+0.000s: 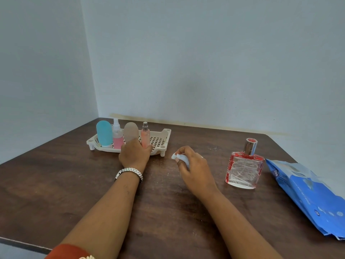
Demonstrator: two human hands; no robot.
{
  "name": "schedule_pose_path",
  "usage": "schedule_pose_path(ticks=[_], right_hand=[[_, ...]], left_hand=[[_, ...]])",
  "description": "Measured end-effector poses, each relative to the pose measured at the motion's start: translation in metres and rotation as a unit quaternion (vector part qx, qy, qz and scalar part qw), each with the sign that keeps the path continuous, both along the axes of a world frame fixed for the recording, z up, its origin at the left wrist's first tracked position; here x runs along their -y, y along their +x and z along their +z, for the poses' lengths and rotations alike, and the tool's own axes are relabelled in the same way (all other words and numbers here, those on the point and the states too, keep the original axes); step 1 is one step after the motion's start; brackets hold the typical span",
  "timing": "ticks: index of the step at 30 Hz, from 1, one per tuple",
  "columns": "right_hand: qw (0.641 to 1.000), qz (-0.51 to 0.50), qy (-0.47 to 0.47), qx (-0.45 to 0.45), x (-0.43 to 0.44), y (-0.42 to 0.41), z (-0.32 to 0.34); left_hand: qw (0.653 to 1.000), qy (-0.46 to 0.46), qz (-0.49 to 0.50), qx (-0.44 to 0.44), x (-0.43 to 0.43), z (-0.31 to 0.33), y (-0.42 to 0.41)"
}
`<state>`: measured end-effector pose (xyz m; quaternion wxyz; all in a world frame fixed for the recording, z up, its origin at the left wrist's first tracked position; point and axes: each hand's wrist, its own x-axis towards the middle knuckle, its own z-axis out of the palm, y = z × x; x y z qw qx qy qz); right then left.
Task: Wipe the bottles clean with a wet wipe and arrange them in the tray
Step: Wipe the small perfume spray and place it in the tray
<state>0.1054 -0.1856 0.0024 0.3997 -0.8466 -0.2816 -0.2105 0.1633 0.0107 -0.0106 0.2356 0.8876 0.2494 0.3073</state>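
Well right of the tray [166,135], the upright perfume bottle [243,169] stands nearer your right hand [194,171], which clutches the wet wipe [177,157]. I cannot tell your left hand's [135,154] grip at the tray.

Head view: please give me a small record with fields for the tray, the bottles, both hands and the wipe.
tray: cream slotted tray at the table's far left
in tray: teal bottle, clear spray bottle with pink liquid, beige bottle, slim pink spray bottle, all upright
outside tray: red glass perfume bottle, upright on the table
left hand: at the tray's front, before the beige bottle; grip hidden
right hand: holds a crumpled wet wipe
other: blue wipes pack, far right
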Motion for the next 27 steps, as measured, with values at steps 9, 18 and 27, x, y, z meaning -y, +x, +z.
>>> schedule_pose_path(ticks=[9,18,27], right_hand=[[1.000,0.001,-0.008,-0.008,0.000,0.001,-0.001],[1.000,0.001,-0.009,-0.023,0.000,0.003,-0.002],[0.999,-0.020,0.031,0.011,0.004,-0.002,-0.001]], left_hand=[[1.000,-0.002,0.007,-0.003,-0.002,0.001,-0.001],[1.000,0.017,0.000,-0.001,-0.004,0.005,-0.009],[0.997,0.061,-0.018,0.042,-0.006,0.019,-0.041]])
